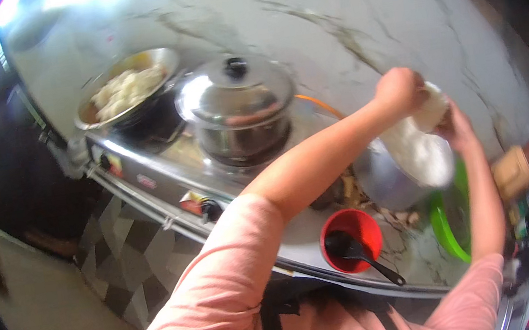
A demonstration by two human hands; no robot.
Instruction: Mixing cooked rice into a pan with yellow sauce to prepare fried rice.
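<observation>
My left hand (400, 89) reaches across to the far right of the counter and grips one side of a whitish object (430, 108). At its other side, my right hand (460, 126) has its fingers around the edge. Blur keeps me from telling whether this object is a small container or a clump of food. Directly beneath it, a tilted grey metal pot (384, 177) contains white rice (421, 154). My fingertips are partly hidden behind the object.
A lidded steel pot (240, 113) and a metal bowl (159, 71) heaped with rice (127, 93) sit on a gas stove (149, 167). Nearer me are a red container (376, 230) holding a black ladle (378, 267) and a green basin (443, 229). A brown-lidded container (513, 170) stands right.
</observation>
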